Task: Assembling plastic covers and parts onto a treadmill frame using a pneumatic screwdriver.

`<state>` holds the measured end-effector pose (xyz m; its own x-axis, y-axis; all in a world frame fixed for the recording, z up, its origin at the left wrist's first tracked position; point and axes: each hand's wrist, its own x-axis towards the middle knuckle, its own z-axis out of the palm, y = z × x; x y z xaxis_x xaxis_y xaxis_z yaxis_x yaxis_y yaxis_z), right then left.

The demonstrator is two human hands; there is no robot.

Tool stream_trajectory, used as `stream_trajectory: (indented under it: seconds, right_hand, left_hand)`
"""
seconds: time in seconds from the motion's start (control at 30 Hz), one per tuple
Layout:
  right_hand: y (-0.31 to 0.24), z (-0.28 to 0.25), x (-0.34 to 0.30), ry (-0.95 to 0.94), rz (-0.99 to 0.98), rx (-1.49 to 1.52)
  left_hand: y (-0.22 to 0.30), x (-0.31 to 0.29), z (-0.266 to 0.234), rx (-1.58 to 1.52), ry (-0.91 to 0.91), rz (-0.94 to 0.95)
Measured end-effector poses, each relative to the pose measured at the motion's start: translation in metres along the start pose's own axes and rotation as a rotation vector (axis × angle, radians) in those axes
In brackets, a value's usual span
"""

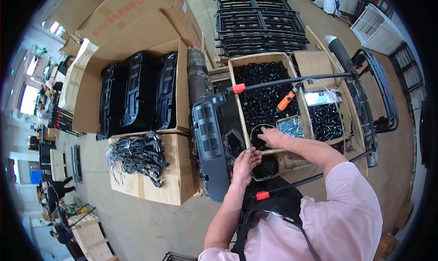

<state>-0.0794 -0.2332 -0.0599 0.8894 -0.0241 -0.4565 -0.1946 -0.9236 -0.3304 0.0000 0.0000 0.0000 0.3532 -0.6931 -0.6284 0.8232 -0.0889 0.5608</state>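
Observation:
My right hand (273,138) reaches over a small round tub (255,143) of dark parts, fingertips apart at its opening. Palm turned up, my left hand (247,163) is at the near edge of the wooden tray (247,134), fingers loosely spread; I see nothing in it. A second round tub (267,166) of small black parts is right beside it. Silver screws (292,127) fill a little box near my right hand. Behind them, an orange power screwdriver (286,101) rests over a heap of black plastic caps (262,85).
A black frame with red clips (239,88) spans the trays, joined to a dark vented panel (209,128). Leftward are a carton of black housings (133,92) and bundled cables (141,153). Stacked racks (260,23) stand beyond; more black caps (326,123) fill the right compartment.

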Motion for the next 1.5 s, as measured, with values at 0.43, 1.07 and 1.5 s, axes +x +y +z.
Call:
stream_trajectory:
  seconds: [0.43, 1.07, 1.5]
  right_hand:
    - [0.011, 0.027, 0.017, -0.011, -0.05, -0.215]
    - [0.02, -0.023, -0.034, 0.465, 0.087, 0.769]
    - [0.138, -0.013, -0.036, 0.938, 0.722, 1.448]
  left_hand:
    - [-0.02, 0.104, 0.054, 0.277, 0.231, 0.057]
    - [-0.051, 0.182, 0.045, -0.159, 0.152, -0.209]
    - [-0.032, 0.132, 0.061, -0.18, -0.125, -0.072]
